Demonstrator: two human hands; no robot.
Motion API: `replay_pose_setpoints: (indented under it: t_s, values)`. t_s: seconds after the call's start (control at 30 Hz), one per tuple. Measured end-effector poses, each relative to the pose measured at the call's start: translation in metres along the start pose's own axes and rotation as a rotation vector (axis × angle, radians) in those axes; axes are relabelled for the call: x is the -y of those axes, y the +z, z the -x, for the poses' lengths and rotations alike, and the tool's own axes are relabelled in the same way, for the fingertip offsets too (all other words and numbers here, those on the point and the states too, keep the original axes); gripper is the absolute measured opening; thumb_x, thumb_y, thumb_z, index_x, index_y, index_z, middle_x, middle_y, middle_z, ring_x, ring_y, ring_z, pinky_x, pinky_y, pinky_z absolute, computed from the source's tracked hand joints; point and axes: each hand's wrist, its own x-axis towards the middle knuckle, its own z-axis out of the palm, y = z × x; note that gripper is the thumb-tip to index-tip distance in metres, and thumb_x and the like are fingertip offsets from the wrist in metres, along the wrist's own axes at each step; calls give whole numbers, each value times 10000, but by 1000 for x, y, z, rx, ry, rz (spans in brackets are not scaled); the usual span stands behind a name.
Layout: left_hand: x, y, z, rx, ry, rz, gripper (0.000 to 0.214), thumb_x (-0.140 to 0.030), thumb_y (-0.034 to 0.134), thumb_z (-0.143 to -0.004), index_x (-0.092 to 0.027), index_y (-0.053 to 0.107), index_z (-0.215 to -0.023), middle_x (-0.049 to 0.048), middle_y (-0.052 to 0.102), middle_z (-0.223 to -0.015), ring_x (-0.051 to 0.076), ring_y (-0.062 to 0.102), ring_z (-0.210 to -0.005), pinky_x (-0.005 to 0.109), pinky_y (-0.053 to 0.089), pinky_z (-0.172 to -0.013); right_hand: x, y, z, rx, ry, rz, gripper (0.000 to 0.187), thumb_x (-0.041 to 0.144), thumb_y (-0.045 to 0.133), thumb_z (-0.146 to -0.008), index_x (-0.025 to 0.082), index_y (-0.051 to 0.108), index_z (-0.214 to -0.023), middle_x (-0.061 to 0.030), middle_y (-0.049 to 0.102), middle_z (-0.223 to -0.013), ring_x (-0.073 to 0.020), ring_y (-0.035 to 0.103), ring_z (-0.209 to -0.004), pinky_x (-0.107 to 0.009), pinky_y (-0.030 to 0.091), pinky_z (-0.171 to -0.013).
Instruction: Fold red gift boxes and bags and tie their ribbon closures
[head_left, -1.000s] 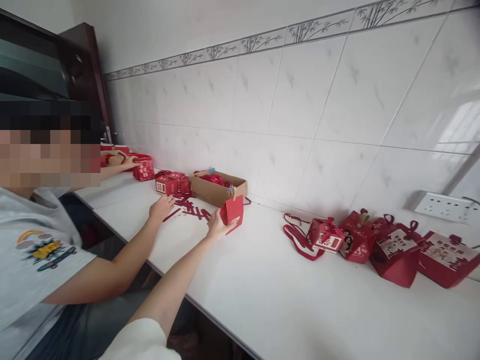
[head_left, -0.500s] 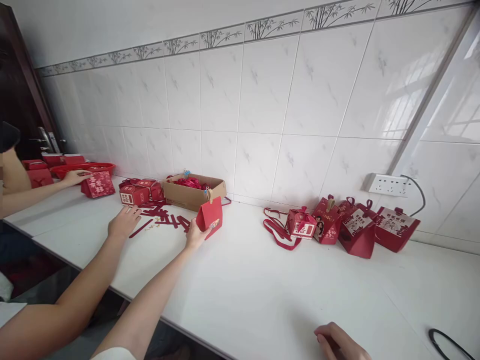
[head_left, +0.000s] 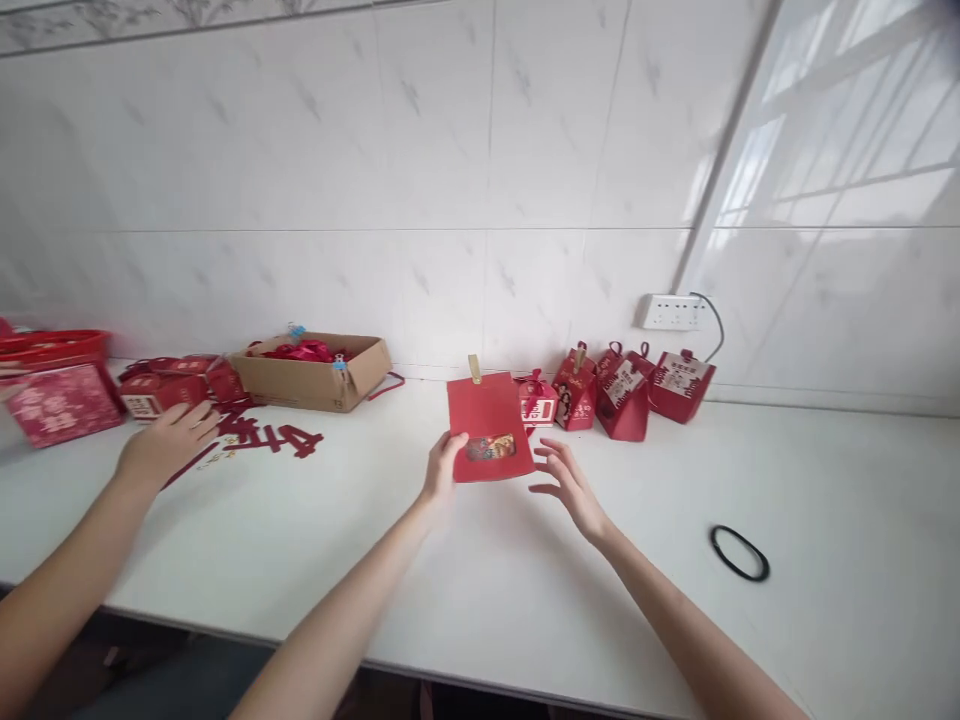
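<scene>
My left hand point(head_left: 442, 470) grips the lower left corner of a flat red paper gift box point(head_left: 491, 425) with a small picture window and a tan tag on top, held upright over the white counter point(head_left: 480, 590). My right hand point(head_left: 570, 485) is open with fingers spread, just right of the box and a little apart from it. Behind the box, several finished red gift boxes point(head_left: 622, 395) stand in a row against the tiled wall.
A co-worker's hand point(head_left: 169, 440) rests at the left near red paper cut-outs point(head_left: 274, 437) and small red boxes point(head_left: 161, 390). A cardboard box point(head_left: 315, 375) holds red ribbons. A black band point(head_left: 739, 552) lies at the right. A wall socket point(head_left: 670, 311) sits above the counter.
My view has swung right. My left hand has carried the red box from beside the cardboard box to the middle of the counter. My right hand has come up next to it.
</scene>
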Motion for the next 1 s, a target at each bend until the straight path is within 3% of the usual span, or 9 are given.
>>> replay_pose_setpoints:
  t_s: [0.1,0.2,0.37,0.47,0.57,0.67,0.77,0.87,1.0]
  values:
    - [-32,97,23,135,-34,201,300,-309,325,-919,-223,611,-941,-16,680,-771,225,629,-761,367,490,-667,-15,-11,-22,-37,13,-145,450,587,507,-773,278,443,-1094,-68,536,-1156,-257,572,-1006,-379,550,-696]
    - [-36,128,33,268,-182,589,365,-425,340,-907,-230,548,-1136,41,676,-1027,253,634,-930,359,520,-726,-30,-19,-28,-143,86,-145,394,550,561,-733,233,485,-955,-62,597,-969,-249,606,-852,-330,538,-562]
    - [-26,121,39,405,-115,854,800,-588,492,-790,-256,161,-1438,104,366,-1438,298,432,-1263,371,495,-893,-30,-21,-24,-222,202,-292,339,516,536,-767,211,494,-908,-42,621,-919,-221,620,-815,-301,545,-511]
    - [-25,119,41,381,48,728,867,-548,640,-693,-248,260,-1412,115,306,-1468,324,358,-1313,393,449,-969,-24,-20,-22,-236,311,-293,380,527,488,-796,207,521,-998,-66,629,-984,-225,631,-810,-311,553,-475]
    - [-26,120,40,300,76,562,726,-448,682,-694,-226,407,-1328,117,457,-1364,289,451,-1249,386,447,-974,-23,-21,-20,-147,367,-262,498,585,373,-832,180,523,-1080,-106,656,-952,-218,646,-667,-309,526,-400]
    - [-26,118,36,314,-10,538,583,-432,677,-707,-200,505,-1213,89,639,-1118,247,618,-1017,370,511,-866,-27,-22,-19,-46,305,-292,536,578,276,-862,154,494,-1107,-120,665,-884,-187,635,-537,-284,506,-381]
    - [-25,116,33,306,-43,526,453,-439,678,-707,-188,574,-1070,74,672,-1020,234,638,-946,352,523,-823,-33,-23,-18,-34,254,-254,448,561,333,-858,180,446,-1062,-91,641,-882,-159,614,-496,-269,503,-377]
    - [-24,116,32,307,-29,580,491,-439,669,-718,-201,524,-1123,90,626,-1113,229,621,-987,333,527,-796,-37,-25,-15,24,124,-230,369,539,420,-837,234,370,-1040,-54,590,-955,-160,624,-581,-263,511,-386]
    - [-22,113,32,298,70,620,727,-388,752,-637,-238,391,-1251,122,442,-1332,258,498,-1177,364,464,-922,-37,-30,-14,54,-117,-150,396,481,523,-783,266,329,-1055,-61,480,-1107,-183,605,-788,-269,532,-433]
